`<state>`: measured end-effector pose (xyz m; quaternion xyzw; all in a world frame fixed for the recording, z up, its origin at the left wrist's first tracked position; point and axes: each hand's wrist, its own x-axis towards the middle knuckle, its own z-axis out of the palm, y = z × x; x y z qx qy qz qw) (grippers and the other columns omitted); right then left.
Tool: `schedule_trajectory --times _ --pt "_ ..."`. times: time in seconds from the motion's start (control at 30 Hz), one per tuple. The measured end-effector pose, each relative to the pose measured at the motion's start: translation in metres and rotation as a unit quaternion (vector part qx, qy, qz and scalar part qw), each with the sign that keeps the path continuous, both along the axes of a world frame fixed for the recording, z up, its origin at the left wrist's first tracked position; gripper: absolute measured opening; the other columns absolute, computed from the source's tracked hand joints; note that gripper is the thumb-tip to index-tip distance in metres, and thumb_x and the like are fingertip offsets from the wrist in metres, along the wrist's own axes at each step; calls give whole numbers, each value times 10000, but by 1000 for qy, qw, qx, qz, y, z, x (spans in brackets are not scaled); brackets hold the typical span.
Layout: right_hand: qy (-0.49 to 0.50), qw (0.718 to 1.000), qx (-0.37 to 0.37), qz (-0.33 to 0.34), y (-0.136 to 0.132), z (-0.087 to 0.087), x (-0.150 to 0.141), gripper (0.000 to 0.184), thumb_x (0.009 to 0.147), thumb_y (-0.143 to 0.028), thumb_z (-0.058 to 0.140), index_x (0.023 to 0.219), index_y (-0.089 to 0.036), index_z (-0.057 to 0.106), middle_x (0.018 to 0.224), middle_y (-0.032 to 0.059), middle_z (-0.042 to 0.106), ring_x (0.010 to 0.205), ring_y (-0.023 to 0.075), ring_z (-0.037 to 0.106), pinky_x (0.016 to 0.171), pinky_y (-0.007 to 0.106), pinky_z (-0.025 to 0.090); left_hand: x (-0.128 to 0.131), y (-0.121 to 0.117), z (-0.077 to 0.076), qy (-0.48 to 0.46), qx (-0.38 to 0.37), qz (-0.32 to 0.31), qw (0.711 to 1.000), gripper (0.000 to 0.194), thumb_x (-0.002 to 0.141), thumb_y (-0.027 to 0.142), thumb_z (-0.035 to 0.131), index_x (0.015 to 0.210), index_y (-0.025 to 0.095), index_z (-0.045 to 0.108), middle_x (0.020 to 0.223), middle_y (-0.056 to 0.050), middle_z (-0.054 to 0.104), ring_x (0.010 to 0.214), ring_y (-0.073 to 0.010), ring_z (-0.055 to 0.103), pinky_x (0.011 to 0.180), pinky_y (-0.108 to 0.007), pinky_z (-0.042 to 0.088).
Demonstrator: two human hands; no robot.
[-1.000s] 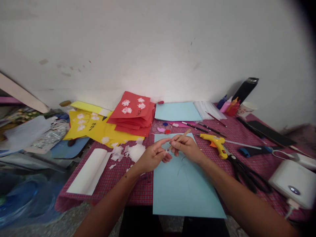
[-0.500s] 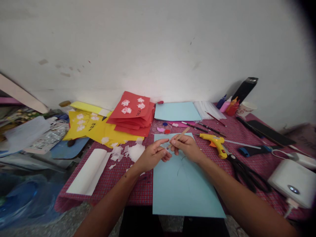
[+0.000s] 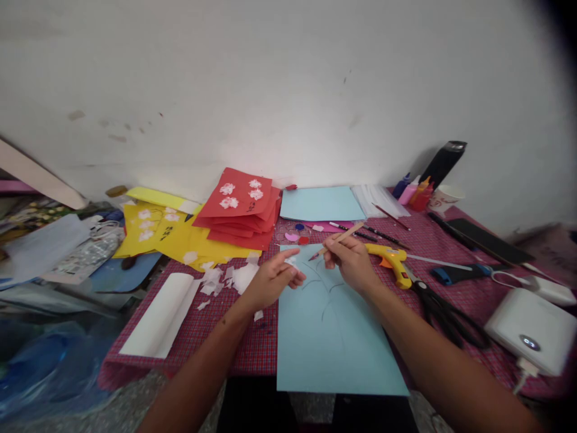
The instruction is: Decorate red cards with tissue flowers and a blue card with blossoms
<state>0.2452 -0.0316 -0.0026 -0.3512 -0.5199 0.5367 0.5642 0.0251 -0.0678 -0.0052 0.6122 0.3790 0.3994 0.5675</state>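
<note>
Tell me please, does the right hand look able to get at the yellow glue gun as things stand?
Probably yes: the yellow glue gun lies close to the right hand, its handle uncovered. However, the hand holds a slim wooden tool, which may need putting down first.

Markings: none legible
Small black characters (image 3: 252,207) are showing, unreadable, on the red card (image 3: 242,183) and yellow card (image 3: 154,242).

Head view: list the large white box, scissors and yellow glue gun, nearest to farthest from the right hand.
1. Yellow glue gun, just right of the right hand
2. Scissors, farther right and lower
3. Large white box, at far right
</note>
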Motion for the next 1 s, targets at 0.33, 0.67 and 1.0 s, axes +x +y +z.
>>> schedule_trajectory --times 0.33,0.67,1.0 --pt "-6 1000 -20 -8 3 -2 0 260 829 -415 687 788 -171 606 606 -10 601 457 105 514 434 242 389 -15 23 17 324 204 128 915 454 952 308 437 1388 200 501 949 -84 739 861 -219 682 789 -327 493" --pt "-10 1000 -27 -9 2 2 -2 281 794 -429 707 756 -171 602 581 -16 589 438 97 486 418 238 382 -17 42 12 496 269 82 822 499 915 210 450 1414 198 474 1007 -104 735 909 -243 676 816 -339 493" --pt "-26 999 -21 -2 2 -3 -3 271 812 -441 695 784 -183 616 604 -13 602 459 109 500 441 249 388 -89 0 21 448 281 228 818 312 915 266 467 1157 182 645 1130 -96 707 1046 -236 646 939 -386 491"
